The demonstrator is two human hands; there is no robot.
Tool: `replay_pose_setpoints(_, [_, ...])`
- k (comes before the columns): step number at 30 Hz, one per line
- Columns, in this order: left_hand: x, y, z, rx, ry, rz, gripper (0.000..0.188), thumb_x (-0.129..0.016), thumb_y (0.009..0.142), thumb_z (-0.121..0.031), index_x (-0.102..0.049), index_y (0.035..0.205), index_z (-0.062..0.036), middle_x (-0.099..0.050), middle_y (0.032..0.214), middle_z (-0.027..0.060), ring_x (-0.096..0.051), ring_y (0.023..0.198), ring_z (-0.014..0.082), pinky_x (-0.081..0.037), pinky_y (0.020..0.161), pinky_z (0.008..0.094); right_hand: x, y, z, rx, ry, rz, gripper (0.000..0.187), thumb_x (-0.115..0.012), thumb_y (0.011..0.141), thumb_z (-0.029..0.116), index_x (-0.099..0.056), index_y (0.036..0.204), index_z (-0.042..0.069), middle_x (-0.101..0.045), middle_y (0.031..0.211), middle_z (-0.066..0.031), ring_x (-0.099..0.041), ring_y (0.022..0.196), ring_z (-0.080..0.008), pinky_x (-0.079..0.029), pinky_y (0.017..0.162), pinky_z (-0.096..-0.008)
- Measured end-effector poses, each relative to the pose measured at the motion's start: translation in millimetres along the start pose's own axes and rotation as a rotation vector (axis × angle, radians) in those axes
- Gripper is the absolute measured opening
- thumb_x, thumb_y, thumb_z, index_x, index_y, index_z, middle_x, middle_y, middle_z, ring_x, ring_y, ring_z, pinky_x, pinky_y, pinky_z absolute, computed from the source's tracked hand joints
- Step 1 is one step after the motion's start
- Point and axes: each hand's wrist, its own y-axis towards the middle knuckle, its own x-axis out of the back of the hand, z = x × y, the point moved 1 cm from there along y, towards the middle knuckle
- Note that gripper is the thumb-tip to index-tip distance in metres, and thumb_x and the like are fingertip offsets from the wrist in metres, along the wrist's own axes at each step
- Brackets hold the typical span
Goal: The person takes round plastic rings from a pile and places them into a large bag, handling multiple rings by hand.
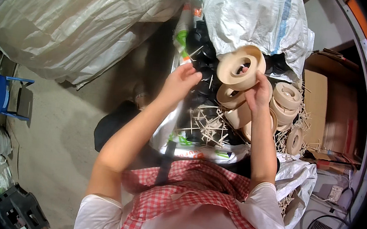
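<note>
Spool (241,67), beige, sits clamped in my right hand (257,93), upper centre; left hand (181,82) just beside it, fingers curled, empty.

the right hand (257,93) holds a beige spool (241,67) up by its rim, fingers (264,80) curled on it. the left hand (180,80) hovers just left, over black parts (205,56) in an open sack (197,151). more spools (287,98) and pale sticks (209,126) lie below, white bags (68,17) far left.
</note>
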Motion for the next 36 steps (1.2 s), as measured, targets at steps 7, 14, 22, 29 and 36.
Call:
replay_pose_setpoints(7, [10.6,-5.8,-29.7,-0.164,-0.487,0.061,0.037,-0.056,0.085,-0.010,-0.046,0.120,-0.0024,-0.063,0.097,0.0156,-0.065,0.086,0.0237,-0.054,0.083,0.0395,-66.2,-22.1,-75.8,-0.141,0.615,0.135,0.055,-0.045,0.090,0.045,-0.049,0.127,0.004,-0.058,0.120,-0.0154,-0.060,0.103,-0.0276,-0.046,0.093,-0.0410])
replay_pose_setpoints(14, [31.7,1.0,-34.5,-0.288,-0.309,-0.094,0.045,-0.057,0.082,-0.007,-0.038,0.123,-0.0041,-0.058,0.101,0.0118,-0.062,0.089,0.0216,-0.051,0.081,0.0363,-32.3,10.6,-204.6,0.527,-1.665,0.163,0.020,-0.059,0.069,0.006,-0.063,0.089,0.004,-0.063,0.088,-0.0174,-0.062,0.083,-0.0350,-0.051,0.074,-0.0406])
replay_pose_setpoints(22, [27.6,-1.7,-24.0,-0.254,-0.218,0.011,0.061,-0.069,0.077,-0.012,-0.037,0.129,-0.0013,-0.055,0.112,0.0093,-0.057,0.098,0.0172,-0.047,0.087,0.0320,12.3,-22.6,-165.6,0.127,-2.014,0.445,0.033,-0.059,0.073,0.009,-0.060,0.107,0.012,-0.061,0.104,-0.0116,-0.058,0.096,-0.0302,-0.043,0.084,-0.0456])
replay_pose_setpoints(29, [4.2,-18.7,4.5,-0.062,0.020,0.177,0.052,-0.074,0.076,-0.015,-0.050,0.120,-0.0013,-0.060,0.105,0.0071,-0.058,0.093,0.0132,-0.049,0.079,0.0295,8.8,-54.6,-90.3,0.114,-1.095,-0.124,0.034,-0.061,0.074,-0.002,-0.054,0.107,0.005,-0.062,0.094,-0.0133,-0.061,0.091,-0.0268,-0.048,0.078,-0.0347])
replay_pose_setpoints(36, [-23.1,-44.3,37.5,0.061,-0.176,0.320,0.048,-0.068,0.079,-0.012,-0.049,0.123,-0.0026,-0.060,0.109,0.0057,-0.058,0.096,0.0142,-0.049,0.081,0.0294,-16.8,-68.3,-98.9,0.332,-1.020,-0.125,0.038,-0.048,0.087,0.011,-0.053,0.124,0.005,-0.058,0.116,-0.0182,-0.056,0.108,-0.0285,-0.042,0.093,-0.0347])
